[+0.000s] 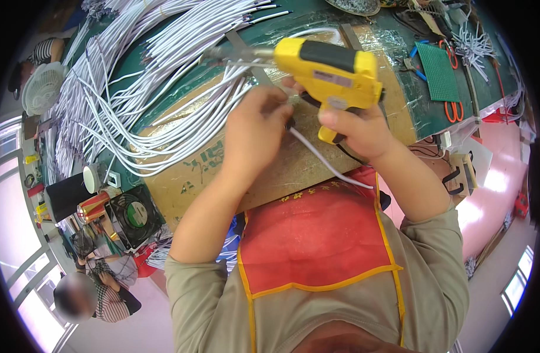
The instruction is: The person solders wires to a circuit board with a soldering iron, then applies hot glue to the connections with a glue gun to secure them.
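Note:
My right hand [364, 129] is wrapped round the grip of a yellow and black soldering gun [335, 73]. The gun's thin metal tip [237, 55] points left, over the board's far edge. Close beside the gun, my left hand [259, 120] has its fingers curled in a pinch on a white cable [320, 156]. One end of that cable trails down toward my red apron; the end near the fingertips is hidden. Many white cables [181, 144] curve in from the left and run past my left hand to the metal bars on the board.
A brown board [223, 182] lies on the green table. Large white cable bundles [117, 41] cover the far left. At right lie orange-handled scissors [452, 112], a green grid plate [438, 73] and blue-handled pliers [414, 65]. A black fan [134, 217] stands left; another person [105, 288] sits beyond.

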`<action>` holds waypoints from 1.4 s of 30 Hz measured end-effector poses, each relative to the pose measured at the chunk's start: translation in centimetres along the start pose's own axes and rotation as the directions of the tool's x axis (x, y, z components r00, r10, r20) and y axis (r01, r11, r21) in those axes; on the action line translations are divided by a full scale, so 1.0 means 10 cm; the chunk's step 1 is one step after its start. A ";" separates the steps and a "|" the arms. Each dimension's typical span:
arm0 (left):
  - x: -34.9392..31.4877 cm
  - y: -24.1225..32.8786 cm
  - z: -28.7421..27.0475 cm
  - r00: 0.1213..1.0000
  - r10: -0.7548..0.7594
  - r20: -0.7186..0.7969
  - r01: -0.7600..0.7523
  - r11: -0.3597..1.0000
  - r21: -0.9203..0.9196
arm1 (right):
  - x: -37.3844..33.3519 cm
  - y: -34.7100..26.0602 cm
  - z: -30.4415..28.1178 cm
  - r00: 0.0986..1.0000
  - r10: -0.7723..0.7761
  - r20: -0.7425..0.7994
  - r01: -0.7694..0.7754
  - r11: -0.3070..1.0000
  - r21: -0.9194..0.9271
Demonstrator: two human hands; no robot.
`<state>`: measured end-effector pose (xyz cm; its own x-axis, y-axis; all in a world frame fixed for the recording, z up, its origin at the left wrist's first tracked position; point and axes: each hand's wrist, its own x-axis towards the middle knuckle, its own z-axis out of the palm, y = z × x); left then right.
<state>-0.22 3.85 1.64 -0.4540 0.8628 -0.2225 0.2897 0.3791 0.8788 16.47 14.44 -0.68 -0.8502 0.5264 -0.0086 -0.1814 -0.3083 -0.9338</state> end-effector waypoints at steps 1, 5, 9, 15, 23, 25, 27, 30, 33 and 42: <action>0.06 -0.06 0.00 0.981 -0.192 0.005 0.188 0.958 -0.218 | -0.01 -0.02 0.01 0.998 -0.032 -0.060 0.033 0.999 0.009; 0.14 -0.20 0.04 0.972 -0.216 -0.092 0.145 0.861 -0.487 | 0.00 -0.26 0.06 0.985 -0.113 -0.132 0.126 0.988 0.093; 0.06 -0.14 0.08 0.980 -0.180 -0.090 0.162 0.972 -0.170 | 0.11 -0.22 0.07 0.990 -0.106 -0.092 0.123 0.973 0.195; 0.04 -0.16 0.08 0.982 -0.169 -0.080 0.149 0.965 -0.214 | 0.48 0.12 0.04 0.998 -0.061 -0.013 0.062 0.960 0.274; 0.02 -0.23 -0.04 0.997 0.007 0.076 -0.025 0.969 0.245 | 0.48 0.18 0.03 1.000 0.002 0.019 -0.008 0.945 0.327; 0.08 -0.15 -0.12 0.996 0.059 0.067 -0.075 0.959 0.275 | 0.39 0.09 -0.05 0.999 -0.019 -0.030 0.027 0.944 0.328; 0.20 -0.10 -0.23 0.975 0.214 0.063 -0.223 0.919 0.324 | 0.23 0.08 -0.23 0.986 -0.037 -0.162 0.083 0.955 0.284; 0.57 -0.11 -0.45 0.934 0.336 -0.124 -0.262 0.876 0.405 | 0.02 -0.04 -0.54 0.969 -0.073 -0.236 0.156 0.921 0.357; 1.16 -0.23 -0.71 0.757 0.636 -0.148 -0.402 0.633 0.662 | -0.14 -0.18 -0.77 0.865 -0.007 -0.503 0.164 0.949 0.269; 2.05 -0.31 -0.83 0.737 0.667 -0.105 -0.396 0.554 0.733 | -0.03 -0.28 -1.27 0.576 0.108 -0.810 0.031 0.988 0.154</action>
<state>-17.42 17.56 -2.15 -0.2305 0.8539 0.4667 0.9575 0.1135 0.2652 23.48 25.20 -2.60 -0.1089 0.9119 -0.3958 -0.2822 -0.4102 -0.8673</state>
